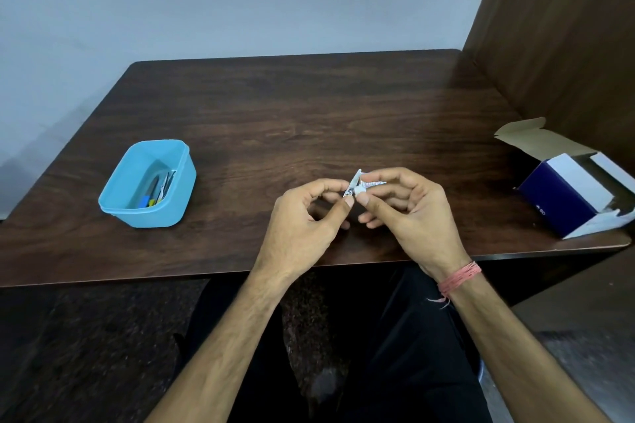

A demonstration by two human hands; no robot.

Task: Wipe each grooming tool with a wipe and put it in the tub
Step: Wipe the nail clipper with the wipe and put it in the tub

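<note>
We pinch the small silver metal nail clipper [351, 189] in our left hand [302, 220]; our right hand [409, 213] pinches the white wipe [369, 183]. Rub every face, then transfer leftward into the light-blue plastic tub [171, 189].

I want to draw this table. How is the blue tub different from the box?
The blue tub is light blue with rounded corners; the box is dark blue and white with sharp edges. The tub stands upright at the table's left and holds small tools; the box lies at the right edge, its flap open. Both rest on the table, untouched by either hand.
</note>
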